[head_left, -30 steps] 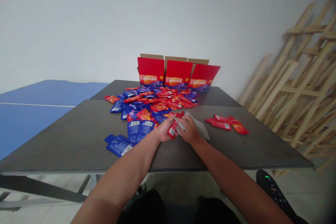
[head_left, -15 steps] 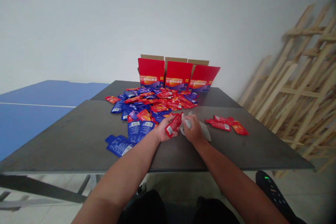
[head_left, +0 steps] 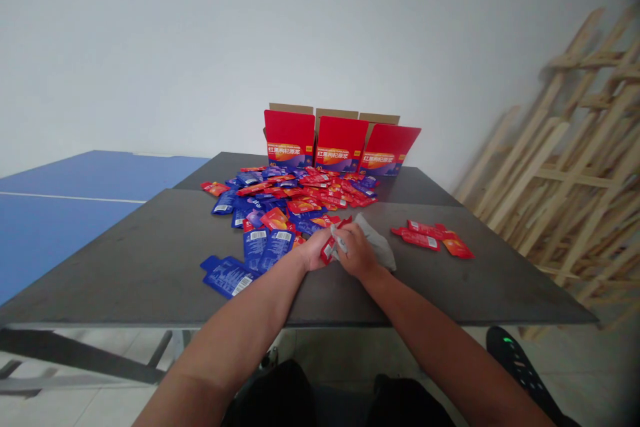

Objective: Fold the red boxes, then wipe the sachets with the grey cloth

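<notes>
The head view looks down over both forearms to the two hands, which meet near the middle of the dark grey table (head_left: 150, 267). Between them lies a red sachet (head_left: 327, 253), its lower end showing at the inner side of the left hand (head_left: 316, 252). The sachet's long axis seems to tilt from lower left up toward the right, but its upper part passes under the right hand (head_left: 357, 252), so its full length and its far end are hidden. The left hand is the nearer to the visible end, and its fingers (head_left: 320, 242) appear curled against the sachet, closed rather than spread. The fingers (head_left: 347, 233) of the right hand bend down over a crumpled grey sheet (head_left: 376, 245), which spreads out beyond that hand and seems to be gripped, though the contact is hidden. Just beyond the hands lies a heap of red and blue sachets (head_left: 290, 203), with three open red cartons (head_left: 341, 142) behind it. Loose red sachets (head_left: 417, 238) lie well to the right, and blue sachets (head_left: 227, 277) lie to the left. Wooden frames (head_left: 550, 147) lean against the wall at right.
</notes>
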### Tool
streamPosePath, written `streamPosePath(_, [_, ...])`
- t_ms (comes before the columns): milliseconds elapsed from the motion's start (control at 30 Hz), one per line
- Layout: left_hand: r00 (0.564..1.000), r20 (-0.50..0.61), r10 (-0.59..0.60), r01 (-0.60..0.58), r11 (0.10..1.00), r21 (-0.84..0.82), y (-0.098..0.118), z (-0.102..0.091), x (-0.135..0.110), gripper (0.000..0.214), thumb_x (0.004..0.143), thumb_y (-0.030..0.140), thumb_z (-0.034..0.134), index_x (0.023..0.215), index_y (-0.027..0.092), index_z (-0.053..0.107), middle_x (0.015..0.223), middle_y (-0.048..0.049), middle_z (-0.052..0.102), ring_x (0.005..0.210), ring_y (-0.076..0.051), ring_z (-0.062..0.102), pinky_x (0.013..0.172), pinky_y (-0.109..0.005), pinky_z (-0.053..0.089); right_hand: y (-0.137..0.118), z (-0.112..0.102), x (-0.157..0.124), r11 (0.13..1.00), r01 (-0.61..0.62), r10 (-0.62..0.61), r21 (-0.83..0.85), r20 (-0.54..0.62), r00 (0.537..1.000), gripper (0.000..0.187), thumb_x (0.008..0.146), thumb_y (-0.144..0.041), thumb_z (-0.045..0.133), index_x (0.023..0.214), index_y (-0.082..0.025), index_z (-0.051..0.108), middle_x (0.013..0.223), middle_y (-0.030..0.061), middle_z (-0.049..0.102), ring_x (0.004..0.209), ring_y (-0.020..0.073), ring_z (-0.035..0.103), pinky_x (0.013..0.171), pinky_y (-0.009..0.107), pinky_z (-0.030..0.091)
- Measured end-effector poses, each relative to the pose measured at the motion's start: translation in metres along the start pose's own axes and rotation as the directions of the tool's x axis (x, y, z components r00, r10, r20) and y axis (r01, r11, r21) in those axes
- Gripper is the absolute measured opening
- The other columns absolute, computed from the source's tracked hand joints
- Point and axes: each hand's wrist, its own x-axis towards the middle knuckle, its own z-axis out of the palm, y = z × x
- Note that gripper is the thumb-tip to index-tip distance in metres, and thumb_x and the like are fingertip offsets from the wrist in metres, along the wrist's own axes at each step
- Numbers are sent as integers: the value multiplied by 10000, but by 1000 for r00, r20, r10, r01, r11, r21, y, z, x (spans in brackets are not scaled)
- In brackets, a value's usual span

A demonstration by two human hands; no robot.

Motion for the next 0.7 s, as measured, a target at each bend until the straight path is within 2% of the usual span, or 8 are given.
streamPosePath(167, [999,40,13,-16,998,65,0,-1,-5,259,864,405,598,786,159,575,608,6,564,470,-89,501,382,-158,270,10,2,3,975,-220,221,15,-122,968,213,879,-160,462,1076,-204,528,1002,100,523,974,241,530,873,441,496])
streamPosePath(333, [977,194,-83,91,995,-30,6,-6,-6,218,882,361,569,884,145,599,671,-21,559,493,-91,480,366,-144,255,21,3,4,923,-383,383,40,-191,904,153,916,-221,423,1043,-196,506,987,92,521,949,230,528,880,427,474])
streamPosePath(433, [967,236,-101,136,982,-135,11,-9,-6,266,894,348,512,988,120,613,703,-51,574,505,-104,476,359,-155,277,28,4,3,888,-458,457,48,-208,865,136,923,-256,418,1019,-206,500,986,80,529,942,219,529,878,408,466])
streamPosePath(533, [979,200,-26,80,960,-267,15,-12,-4,324,891,354,475,995,83,620,760,-97,607,532,-116,496,367,-176,325,34,4,2,865,-498,495,56,-250,832,132,933,-289,413,1001,-212,497,972,70,545,942,214,534,868,389,463])
streamPosePath(633, [990,75,118,-85,934,-348,19,-12,-2,193,871,211,508,936,80,634,841,-112,647,579,-97,540,434,-169,403,37,2,2,873,-482,480,69,-290,828,141,942,-319,418,1001,-221,501,964,64,558,937,212,540,861,381,462])
streamPosePath(700, [979,-30,199,-197,915,-351,22,-10,-1,123,849,111,538,905,86,644,846,-94,664,620,-81,576,502,-149,445,34,-1,3,885,-458,460,81,-300,836,139,941,-327,433,997,-227,512,947,59,560,915,210,546,847,377,467])
